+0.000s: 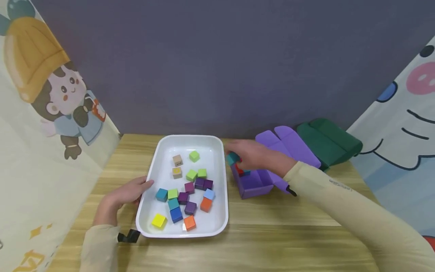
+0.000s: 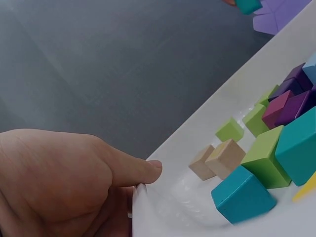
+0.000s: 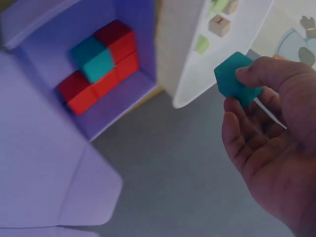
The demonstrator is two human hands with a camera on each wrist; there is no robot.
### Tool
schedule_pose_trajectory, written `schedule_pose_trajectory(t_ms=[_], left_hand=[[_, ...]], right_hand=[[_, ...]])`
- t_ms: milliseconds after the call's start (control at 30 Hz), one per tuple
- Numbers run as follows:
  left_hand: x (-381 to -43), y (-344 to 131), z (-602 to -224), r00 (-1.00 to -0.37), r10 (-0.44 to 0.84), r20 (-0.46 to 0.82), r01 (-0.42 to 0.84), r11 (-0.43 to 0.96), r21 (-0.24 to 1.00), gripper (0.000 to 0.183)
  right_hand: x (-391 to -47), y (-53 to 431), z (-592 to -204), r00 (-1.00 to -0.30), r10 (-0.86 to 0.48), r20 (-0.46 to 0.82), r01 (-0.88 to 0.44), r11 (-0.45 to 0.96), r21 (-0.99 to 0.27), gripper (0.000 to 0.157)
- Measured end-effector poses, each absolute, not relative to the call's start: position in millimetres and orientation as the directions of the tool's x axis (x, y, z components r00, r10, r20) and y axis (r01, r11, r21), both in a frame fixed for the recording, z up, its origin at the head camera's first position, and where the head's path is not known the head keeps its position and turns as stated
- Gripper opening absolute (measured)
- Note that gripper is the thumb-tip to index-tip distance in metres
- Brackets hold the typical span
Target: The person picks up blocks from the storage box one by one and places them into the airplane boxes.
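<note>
- Left hand (image 1: 127, 192): clamped on the tray (image 1: 210, 162) at its left rim, thumb over the edge.
- Right hand (image 1: 249, 153): just right of the tray, pinching a teal cube (image 3: 234, 76).
- Purple box (image 1: 256, 192): right of the tray, lid open, with red cubes (image 3: 123, 42) and a second teal cube (image 3: 96, 59) inside.
- Coloured cubes (image 1: 176, 214): scattered in the tray.
- Green case (image 1: 333, 143): farther right of the tray.
</note>
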State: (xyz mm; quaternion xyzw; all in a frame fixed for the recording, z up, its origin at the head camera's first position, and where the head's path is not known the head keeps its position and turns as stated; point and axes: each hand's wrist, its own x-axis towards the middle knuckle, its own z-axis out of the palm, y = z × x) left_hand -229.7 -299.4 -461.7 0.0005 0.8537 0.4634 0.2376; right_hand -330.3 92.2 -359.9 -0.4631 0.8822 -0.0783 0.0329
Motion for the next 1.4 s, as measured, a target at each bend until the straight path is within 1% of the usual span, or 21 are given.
schedule_pose_trajectory(t_ms=[67, 233, 333, 433, 567, 700, 800, 900, 1067, 1400], left_hand=[[-227, -301, -461, -0.887, 0.216, -0.407, -0.221, 0.575, 0.788, 0.048], [-224, -302, -460, -0.884, 0.223, -0.410, -0.226, 0.563, 0.795, 0.050], [-224, -301, -460, -0.886, 0.231, -0.403, -0.221, 0.554, 0.803, 0.050], [-224, -300, -460, -0.885, 0.220, -0.411, -0.234, 0.551, 0.801, 0.049], [-224, -299, -461, -0.881, 0.223, -0.417, -0.243, 0.542, 0.804, 0.050], [-224, -297, -462, -0.883, 0.225, -0.413, -0.240, 0.540, 0.807, 0.051], [-224, -296, -463, -0.884, 0.220, -0.412, -0.240, 0.542, 0.805, 0.051], [-224, -295, -464, -0.883, 0.212, -0.419, -0.255, 0.533, 0.807, 0.049], [-224, -294, -465, -0.879, 0.194, -0.436, -0.281, 0.526, 0.802, 0.050], [-227, -296, -463, -0.883, 0.210, -0.420, -0.259, 0.529, 0.808, 0.050]], right_hand=[[-332, 100, -364, -0.565, -0.825, 0.026, -0.814, 0.552, -0.182, 0.033], [-335, 121, -371, -0.588, -0.808, 0.030, -0.795, 0.571, -0.203, 0.035], [-338, 132, -376, -0.602, -0.799, 0.020, -0.784, 0.585, -0.209, 0.033], [-342, 140, -381, -0.599, -0.801, 0.009, -0.785, 0.585, -0.203, 0.031], [-346, 147, -389, -0.627, -0.778, -0.029, -0.764, 0.622, -0.172, 0.030], [-349, 152, -396, -0.667, -0.739, -0.094, -0.726, 0.673, -0.144, 0.029], [-351, 152, -401, -0.680, -0.721, -0.134, -0.709, 0.693, -0.132, 0.027], [-353, 152, -407, -0.680, -0.716, -0.157, -0.706, 0.698, -0.121, 0.025], [-357, 153, -414, -0.664, -0.730, -0.161, -0.723, 0.682, -0.108, 0.024], [-367, 154, -419, -0.660, -0.724, -0.200, -0.723, 0.685, -0.091, 0.022]])
